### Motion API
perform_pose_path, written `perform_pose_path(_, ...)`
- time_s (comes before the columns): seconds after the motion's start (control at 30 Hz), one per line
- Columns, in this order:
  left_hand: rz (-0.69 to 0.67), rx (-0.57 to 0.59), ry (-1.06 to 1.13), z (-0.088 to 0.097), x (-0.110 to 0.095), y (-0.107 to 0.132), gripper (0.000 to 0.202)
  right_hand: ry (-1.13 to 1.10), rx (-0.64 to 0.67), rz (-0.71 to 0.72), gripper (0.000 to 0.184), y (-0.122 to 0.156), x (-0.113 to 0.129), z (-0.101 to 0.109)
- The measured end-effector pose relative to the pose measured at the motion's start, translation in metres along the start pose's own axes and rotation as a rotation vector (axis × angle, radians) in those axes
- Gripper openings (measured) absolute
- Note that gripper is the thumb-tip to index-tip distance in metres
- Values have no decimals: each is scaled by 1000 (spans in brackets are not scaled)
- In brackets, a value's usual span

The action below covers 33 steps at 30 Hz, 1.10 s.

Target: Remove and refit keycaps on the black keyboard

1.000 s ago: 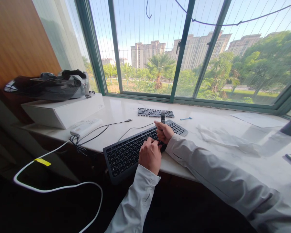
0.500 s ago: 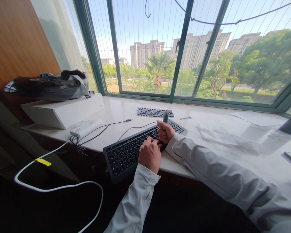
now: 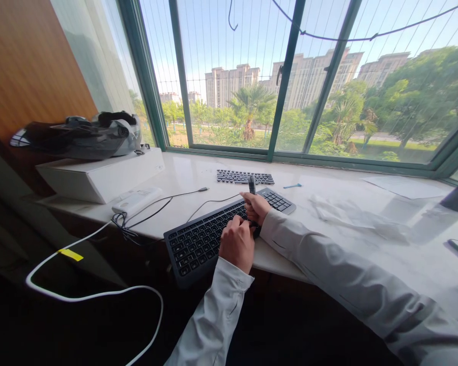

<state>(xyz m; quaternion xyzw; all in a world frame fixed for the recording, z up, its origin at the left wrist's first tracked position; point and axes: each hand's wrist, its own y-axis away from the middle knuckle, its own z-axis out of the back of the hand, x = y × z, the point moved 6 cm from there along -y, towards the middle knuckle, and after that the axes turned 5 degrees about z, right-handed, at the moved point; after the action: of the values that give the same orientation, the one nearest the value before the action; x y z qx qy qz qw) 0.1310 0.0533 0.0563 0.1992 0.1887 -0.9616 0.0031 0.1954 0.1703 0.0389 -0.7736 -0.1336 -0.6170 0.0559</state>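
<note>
A black keyboard [image 3: 198, 239] lies slanted on the white windowsill counter [image 3: 198, 175], its near end hanging over the edge. My left hand [image 3: 236, 243] rests on the keys near the keyboard's middle, fingers curled down; what they touch is hidden. My right hand [image 3: 256, 207] is closed around a small dark stick-like tool [image 3: 252, 184] that stands up out of the fist, just over the keys beside the left hand. A loose sheet of black keycaps [image 3: 245, 177] lies flat behind the keyboard.
A white box [image 3: 103, 175] with a dark bag [image 3: 80, 134] on top stands at the left. A white power adapter [image 3: 136, 199], thin black cables and a thick white cable [image 3: 95, 295] trail off the counter. A blue pen [image 3: 292, 186] and papers [image 3: 404, 188] lie to the right.
The tool's top in my right hand has tilted back to the left after leaning right. My left hand has barely shifted on the keys.
</note>
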Motion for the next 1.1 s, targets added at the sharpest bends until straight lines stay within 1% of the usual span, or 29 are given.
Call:
perform_pose_path(0.1,-10,-5,-12,-2,0,0,19,40,-77,1,42,0,0,0)
perform_pose_path(0.17,-10,-1,-22,-4,0,1,20,30,-83,-12,43,0,-1,1)
perform_pose_path(0.23,-9,0,-36,-5,1,0,19,17,-41,-35,44,-1,-2,0)
perform_pose_path(0.4,-10,-17,-55,-5,1,-1,19,-4,117,-75,44,1,-4,-5)
perform_pose_path(0.53,10,-7,-38,-3,0,-1,19,-113,185,-43,46,6,-1,-5)
perform_pose_path(0.7,48,35,8,-2,1,-2,19,-259,249,15,51,14,4,2)
perform_pose_path(0.87,40,19,23,-2,1,-2,19,-307,235,32,52,15,5,7)
perform_pose_path(1.03,20,14,11,0,1,-2,18,-292,148,-67,48,7,3,7)
perform_pose_path(1.1,10,12,4,0,0,-1,18,-275,126,-78,45,6,3,6)
